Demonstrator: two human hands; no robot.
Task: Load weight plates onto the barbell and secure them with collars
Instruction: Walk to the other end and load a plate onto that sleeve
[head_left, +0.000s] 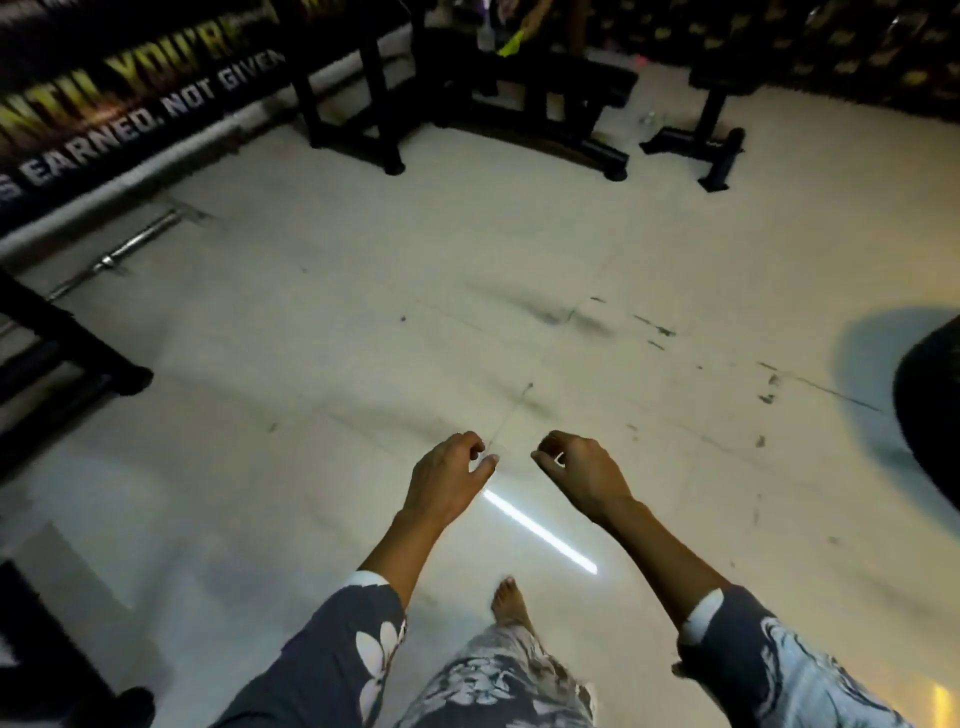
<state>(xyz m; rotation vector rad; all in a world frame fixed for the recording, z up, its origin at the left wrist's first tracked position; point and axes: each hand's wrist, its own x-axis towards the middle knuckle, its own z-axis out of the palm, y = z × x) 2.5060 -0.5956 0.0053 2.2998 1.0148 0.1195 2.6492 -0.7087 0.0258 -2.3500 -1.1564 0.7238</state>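
My left hand (447, 478) and my right hand (582, 475) hang in front of me over the pale gym floor, close together, fingers loosely curled and apart, holding nothing. A steel barbell (119, 252) lies on the floor far to the left, along the base of the banner wall, well away from both hands. A dark round shape that looks like a weight plate (930, 410) shows at the right edge, partly cut off. No collars are visible.
Black bench frames (550, 119) stand at the back. A black rack foot (78, 374) juts in from the left, and another dark base (67, 675) sits at the bottom left. My bare foot (509, 605) is on the floor below my hands.
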